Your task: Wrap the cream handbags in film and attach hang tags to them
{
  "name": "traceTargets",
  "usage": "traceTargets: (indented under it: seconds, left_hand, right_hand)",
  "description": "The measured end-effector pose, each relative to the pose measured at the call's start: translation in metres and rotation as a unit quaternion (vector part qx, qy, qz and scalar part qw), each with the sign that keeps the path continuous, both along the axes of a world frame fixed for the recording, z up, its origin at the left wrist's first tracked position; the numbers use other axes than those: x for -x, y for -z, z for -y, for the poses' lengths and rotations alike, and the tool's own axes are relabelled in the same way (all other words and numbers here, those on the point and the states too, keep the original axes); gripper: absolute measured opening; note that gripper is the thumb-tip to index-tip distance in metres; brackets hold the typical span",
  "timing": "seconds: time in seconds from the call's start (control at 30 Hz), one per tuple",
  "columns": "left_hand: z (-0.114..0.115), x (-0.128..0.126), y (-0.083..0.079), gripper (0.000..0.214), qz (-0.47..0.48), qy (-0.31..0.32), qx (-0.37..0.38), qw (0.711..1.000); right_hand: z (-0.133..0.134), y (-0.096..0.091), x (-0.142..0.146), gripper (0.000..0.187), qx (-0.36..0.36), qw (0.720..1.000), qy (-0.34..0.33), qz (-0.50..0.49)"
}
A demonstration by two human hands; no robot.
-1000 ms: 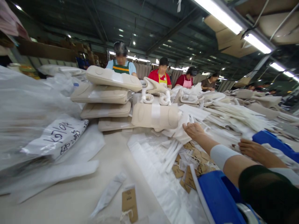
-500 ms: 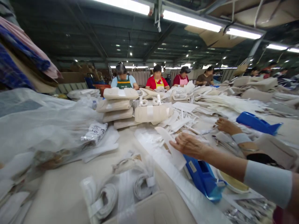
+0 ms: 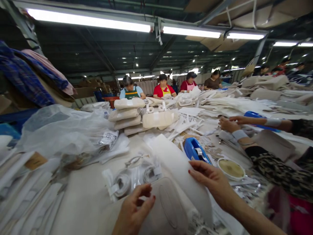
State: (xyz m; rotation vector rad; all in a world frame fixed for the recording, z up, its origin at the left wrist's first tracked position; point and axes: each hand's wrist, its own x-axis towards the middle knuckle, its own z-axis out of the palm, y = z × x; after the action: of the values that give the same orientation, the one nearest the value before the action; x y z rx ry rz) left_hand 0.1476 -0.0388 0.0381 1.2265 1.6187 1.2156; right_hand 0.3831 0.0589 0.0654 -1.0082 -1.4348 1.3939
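Note:
My right hand (image 3: 215, 186) pinches the right edge of a long white sheet (image 3: 171, 156), which slants across the table in front of me. My left hand (image 3: 134, 207) is low in the middle, fingers curved and apart from the thumb, with nothing between them. Beside it lies a beige padded piece (image 3: 166, 202) with an oval outline on it. Just beyond are two rolled white straps (image 3: 122, 182) and a clear strip. A blue tape dispenser (image 3: 195, 150) stands past my right hand, partly covered by it.
A co-worker's hands (image 3: 230, 124) work at the right, near another blue dispenser (image 3: 256, 114). A round tub (image 3: 231, 168) sits close to my right forearm. Folded beige pieces (image 3: 127, 114) are stacked ahead, with plastic bags (image 3: 68, 127) at left. Several people sit across the table.
My right hand has drawn the white sheet nearer to me. My left hand has come into view. The view has shifted, and more of the co-worker's arms shows at right.

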Motion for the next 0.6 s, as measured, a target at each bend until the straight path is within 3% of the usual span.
traceTargets:
  seconds: [0.07,0.17,0.37,0.43,0.53,0.6]
  left_hand:
    - [-0.013,-0.026,-0.006,0.052,0.096,0.055,0.024,0.994]
    - [-0.025,-0.055,-0.001,0.045,0.188,0.076,0.039,0.978]
    - [-0.025,-0.079,0.012,0.050,0.253,0.186,0.118,0.942]
    - [-0.028,-0.072,0.004,0.047,0.182,0.243,0.121,0.945]
    - [-0.044,-0.050,-0.021,0.047,-0.094,0.291,0.064,0.950]
    - [-0.063,-0.035,-0.037,0.065,-0.274,0.327,0.068,0.902]
  right_hand:
    - [0.019,0.019,0.005,0.046,0.046,0.998,-0.010,-0.050]
    - [0.035,0.036,0.008,0.042,0.085,0.989,-0.070,-0.103]
    - [0.039,0.052,-0.011,0.037,0.139,0.970,-0.135,-0.145]
    - [0.038,0.057,-0.022,0.034,0.134,0.974,-0.120,-0.135]
    - [0.035,0.065,-0.043,0.033,0.136,0.983,-0.025,-0.119]
    - [0.034,0.070,-0.055,0.035,0.156,0.981,0.031,-0.112]
